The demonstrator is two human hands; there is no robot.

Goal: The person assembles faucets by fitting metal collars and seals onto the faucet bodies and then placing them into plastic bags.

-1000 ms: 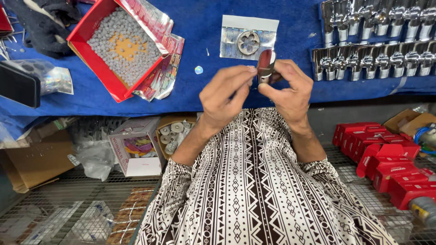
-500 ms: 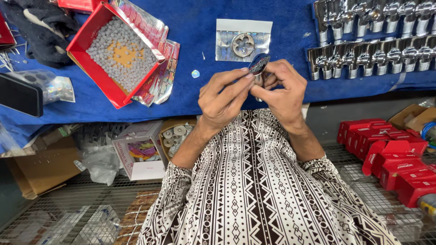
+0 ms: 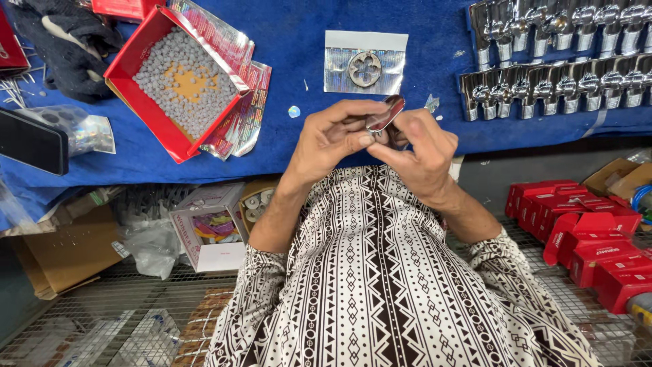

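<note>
Both my hands meet over the near edge of a blue cloth [image 3: 299, 61]. Between the fingertips of my left hand [image 3: 333, 139] and my right hand [image 3: 421, 156] I pinch a small shiny metal disc [image 3: 386, 114] with a reddish face, tilted on edge. Just beyond it on the cloth lies a silvery foil sheet [image 3: 339, 64] with a round metal ring with lobed holes [image 3: 365, 68] on top.
An open red box of small grey pellets [image 3: 180, 75] sits at the left with foil wrappers [image 3: 241, 115] beside it. Rows of chrome fittings [image 3: 557, 61] fill the right. A black phone [image 3: 30, 141], black cloth and plastic bags lie far left. Red cartons [image 3: 591, 238] stack on the wire shelf below.
The disc has tilted from upright to lying slanted between my fingertips, and both hands have drawn slightly closer together around it.
</note>
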